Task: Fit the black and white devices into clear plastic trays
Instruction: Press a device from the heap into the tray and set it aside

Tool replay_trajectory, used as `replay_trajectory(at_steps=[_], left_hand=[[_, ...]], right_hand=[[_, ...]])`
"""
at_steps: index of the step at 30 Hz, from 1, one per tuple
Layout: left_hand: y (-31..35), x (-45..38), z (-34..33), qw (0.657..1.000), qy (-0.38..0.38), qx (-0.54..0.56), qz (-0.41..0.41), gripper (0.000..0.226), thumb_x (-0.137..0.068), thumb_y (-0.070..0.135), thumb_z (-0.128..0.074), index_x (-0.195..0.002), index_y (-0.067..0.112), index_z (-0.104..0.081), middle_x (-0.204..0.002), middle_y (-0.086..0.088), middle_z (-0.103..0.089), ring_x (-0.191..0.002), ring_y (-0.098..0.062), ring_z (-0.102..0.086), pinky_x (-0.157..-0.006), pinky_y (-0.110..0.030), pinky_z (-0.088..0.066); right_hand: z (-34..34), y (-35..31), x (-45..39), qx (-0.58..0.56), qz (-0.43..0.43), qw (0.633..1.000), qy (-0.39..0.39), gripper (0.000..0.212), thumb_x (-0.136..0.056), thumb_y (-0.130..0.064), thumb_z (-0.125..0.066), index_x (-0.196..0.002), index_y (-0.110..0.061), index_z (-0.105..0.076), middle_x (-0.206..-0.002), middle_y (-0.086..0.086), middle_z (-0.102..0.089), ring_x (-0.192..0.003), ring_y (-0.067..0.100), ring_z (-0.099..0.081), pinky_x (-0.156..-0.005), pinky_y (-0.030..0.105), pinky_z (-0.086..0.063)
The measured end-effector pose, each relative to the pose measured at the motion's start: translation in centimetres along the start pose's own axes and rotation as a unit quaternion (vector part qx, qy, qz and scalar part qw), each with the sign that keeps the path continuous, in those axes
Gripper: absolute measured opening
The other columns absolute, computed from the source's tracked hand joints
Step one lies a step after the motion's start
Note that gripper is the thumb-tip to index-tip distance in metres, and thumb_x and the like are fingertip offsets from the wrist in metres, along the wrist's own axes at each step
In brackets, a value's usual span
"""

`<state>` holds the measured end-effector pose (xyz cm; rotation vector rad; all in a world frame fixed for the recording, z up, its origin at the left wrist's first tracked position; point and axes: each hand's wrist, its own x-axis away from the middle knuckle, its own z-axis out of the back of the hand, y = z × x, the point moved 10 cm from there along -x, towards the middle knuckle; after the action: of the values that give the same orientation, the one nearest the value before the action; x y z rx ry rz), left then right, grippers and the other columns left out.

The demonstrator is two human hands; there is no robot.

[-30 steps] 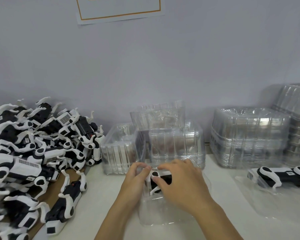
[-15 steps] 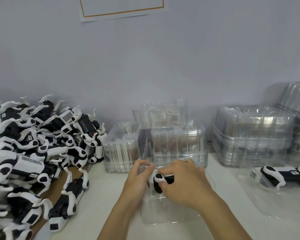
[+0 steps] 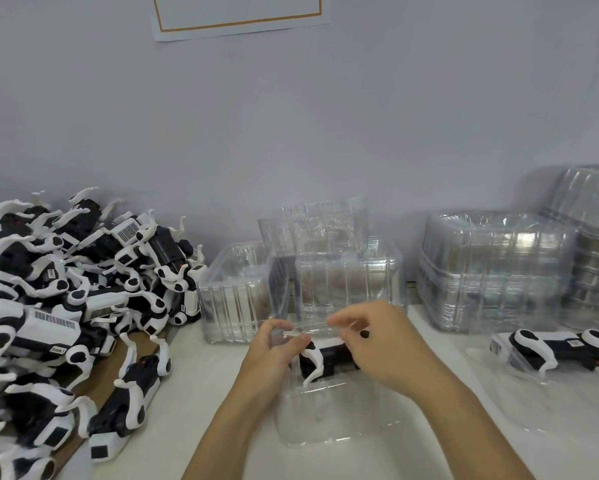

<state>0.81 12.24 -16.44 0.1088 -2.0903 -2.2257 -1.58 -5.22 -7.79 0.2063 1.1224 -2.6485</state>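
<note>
- Step: one black and white device (image 3: pixel 329 358) lies in the clear tray (image 3: pixel 339 417), mid-desk.
- Left hand (image 3: pixel 274 351) and right hand (image 3: pixel 377 341) pinch the tray's far lid edge, close together.
- Next, likely: fold lid down squarely; thin plastic may buckle.

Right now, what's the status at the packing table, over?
Left hand and right hand both pinching the clear tray. Black and white device sits inside it. Nothing blocking; packed tray lies to the right.
</note>
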Motion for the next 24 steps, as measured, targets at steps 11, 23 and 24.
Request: replay_trajectory(at_steps=[11,23,24], left_hand=[[-0.8,-0.3,0.2,1.000,0.003,0.007,0.006,0.025,-0.086,0.034,-0.075,-0.107,0.032,-0.061,-0.073,0.037,-0.065,-0.067,0.021,-0.058,-0.066,-0.017,-0.042],[-0.7,-0.2,0.4,1.000,0.011,-0.003,0.010,0.023,-0.086,0.036,-0.074,-0.105,0.034,-0.061,-0.074,0.039,-0.064,-0.070,0.020,-0.059,-0.070,-0.021,-0.039],[-0.7,-0.2,0.4,1.000,0.010,-0.003,0.011,0.023,-0.086,0.037,-0.074,-0.104,0.034,-0.061,-0.074,0.039,-0.063,-0.070,0.020,-0.059,-0.070,-0.021,-0.039]], right_hand=[[-1.3,1.9,0.8,0.045,-0.062,0.988,-0.132,0.046,-0.085,0.001,-0.050,-0.086,-0.039,-0.071,-0.105,0.001,-0.062,-0.077,0.015,-0.067,-0.064,0.023,-0.056],[-3.4,0.7,1.0,0.116,-0.014,0.974,-0.195,0.059,-0.091,0.001,-0.039,-0.119,-0.040,-0.071,-0.087,-0.014,-0.055,-0.063,0.003,-0.044,-0.052,0.011,-0.033],[-3.4,0.6,1.0,0.115,-0.012,0.974,-0.196,0.059,-0.091,0.001,-0.038,-0.119,-0.040,-0.071,-0.091,-0.013,-0.058,-0.065,0.003,-0.045,-0.054,0.012,-0.033]])
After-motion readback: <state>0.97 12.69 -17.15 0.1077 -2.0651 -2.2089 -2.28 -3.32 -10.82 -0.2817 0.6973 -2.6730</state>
